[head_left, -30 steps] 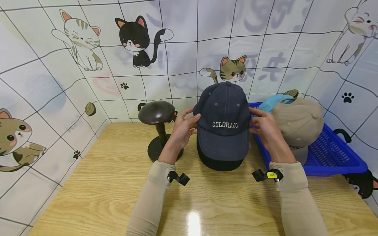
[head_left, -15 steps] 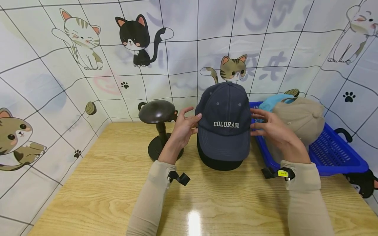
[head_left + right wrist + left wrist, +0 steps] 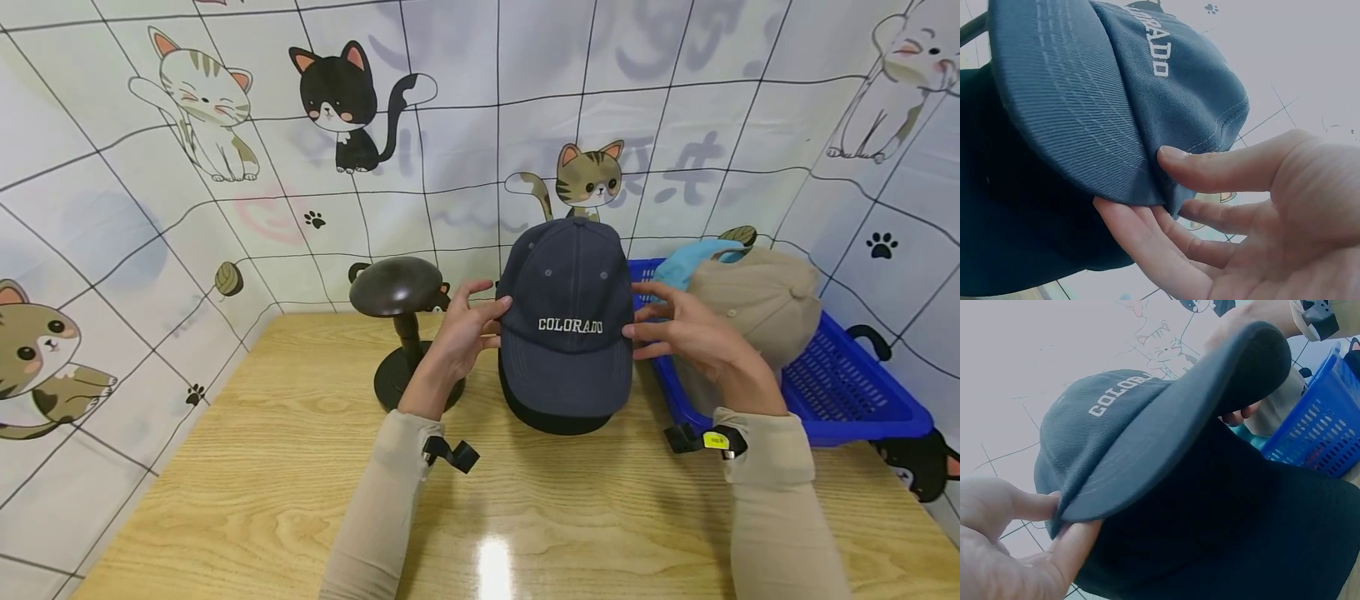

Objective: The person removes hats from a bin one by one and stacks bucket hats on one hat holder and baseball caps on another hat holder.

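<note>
A navy baseball cap (image 3: pixel 567 308) with COLORADO in white letters faces me at mid-table, visor down. Beneath it shows a dark rounded black form (image 3: pixel 558 423), mostly hidden by the cap; its kind is unclear. My left hand (image 3: pixel 462 333) pinches the cap's side edge, thumb on the crown side and a finger under the visor in the left wrist view. On the other side my right hand (image 3: pixel 693 333) grips the matching corner, thumb (image 3: pixel 1197 170) on the fabric and fingers below the brim.
Left of the cap stands a dark hat stand (image 3: pixel 397 287) with a domed top and round base. A blue plastic basket (image 3: pixel 840 392) at right holds a beige cap (image 3: pixel 757 304) and a light-blue item (image 3: pixel 686 262). A cat-print wall covering (image 3: pixel 465 125) rises behind the wooden table (image 3: pixel 247 467).
My right hand has shifted its wrist to the right and brought its thumb onto the cap's front edge. The cap has come down slightly. The left hand keeps its grip.
</note>
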A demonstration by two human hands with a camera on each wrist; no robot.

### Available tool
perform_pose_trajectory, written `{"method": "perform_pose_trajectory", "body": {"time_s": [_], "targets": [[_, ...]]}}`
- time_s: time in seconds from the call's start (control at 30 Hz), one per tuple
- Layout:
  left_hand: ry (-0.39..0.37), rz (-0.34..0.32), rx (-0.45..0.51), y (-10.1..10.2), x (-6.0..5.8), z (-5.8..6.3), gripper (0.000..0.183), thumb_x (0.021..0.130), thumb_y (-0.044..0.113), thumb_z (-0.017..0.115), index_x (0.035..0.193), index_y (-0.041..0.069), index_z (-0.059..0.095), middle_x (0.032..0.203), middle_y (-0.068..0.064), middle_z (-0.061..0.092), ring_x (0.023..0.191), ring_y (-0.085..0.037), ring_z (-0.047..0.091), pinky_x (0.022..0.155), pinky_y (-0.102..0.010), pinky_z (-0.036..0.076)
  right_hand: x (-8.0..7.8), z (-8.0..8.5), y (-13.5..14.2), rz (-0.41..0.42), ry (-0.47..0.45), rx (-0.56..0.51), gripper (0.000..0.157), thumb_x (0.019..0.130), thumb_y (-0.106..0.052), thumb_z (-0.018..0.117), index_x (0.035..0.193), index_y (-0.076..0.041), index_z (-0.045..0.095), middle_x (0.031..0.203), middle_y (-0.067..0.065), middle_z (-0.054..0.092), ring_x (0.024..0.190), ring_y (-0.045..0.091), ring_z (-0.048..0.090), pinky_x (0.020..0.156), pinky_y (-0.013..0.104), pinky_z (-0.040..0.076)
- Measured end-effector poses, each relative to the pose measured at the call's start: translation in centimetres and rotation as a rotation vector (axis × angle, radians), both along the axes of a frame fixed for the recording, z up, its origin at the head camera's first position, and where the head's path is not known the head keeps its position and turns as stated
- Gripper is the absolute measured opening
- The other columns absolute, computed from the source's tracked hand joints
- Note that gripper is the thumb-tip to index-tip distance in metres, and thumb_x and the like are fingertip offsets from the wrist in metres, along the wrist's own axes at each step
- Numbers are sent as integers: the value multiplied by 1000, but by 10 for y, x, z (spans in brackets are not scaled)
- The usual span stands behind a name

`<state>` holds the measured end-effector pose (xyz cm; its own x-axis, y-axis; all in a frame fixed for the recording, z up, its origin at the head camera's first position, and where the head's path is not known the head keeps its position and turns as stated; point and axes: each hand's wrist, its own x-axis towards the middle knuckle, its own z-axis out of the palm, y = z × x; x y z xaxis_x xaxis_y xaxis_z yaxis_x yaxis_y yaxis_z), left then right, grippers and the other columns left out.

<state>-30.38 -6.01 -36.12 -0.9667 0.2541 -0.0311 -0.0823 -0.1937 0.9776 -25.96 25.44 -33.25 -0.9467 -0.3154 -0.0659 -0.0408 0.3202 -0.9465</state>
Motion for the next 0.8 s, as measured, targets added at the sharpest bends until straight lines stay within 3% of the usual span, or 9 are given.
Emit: {"method": "perform_pose_trajectory", "body": {"time_s": [0.2, 0.5, 0.8], "targets": [[-9, -101, -60, -11, -1, 2, 73, 100, 12, 68, 160, 22, 28, 140, -20, 55, 95, -20, 70, 77, -32, 60, 1, 0, 0, 4, 19, 23, 91, 98, -1, 65, 166, -5, 4, 123, 22, 52, 94, 9, 68, 87, 40, 63], [28, -200, -63, -20, 0, 5, 97, 85, -12, 71, 160, 30, 26, 111, -11, 62, 86, -21, 72, 77, -32, 61, 0, 0, -1, -3, 30, 25, 94, 93, 2, 69, 165, -4, 7, 116, 17, 55, 92, 11, 69, 85, 40, 63], [30, -235, -137, -19, 0, 5, 97, 87, -15, 71, 159, 34, 28, 105, -12, 60, 81, -22, 72, 72, -34, 63, 0, -1, -1, -4, 32, 35, 94, 94, 1, 68, 165, -4, 7, 114, 17, 56, 91, 11, 69, 82, 35, 63]]}}
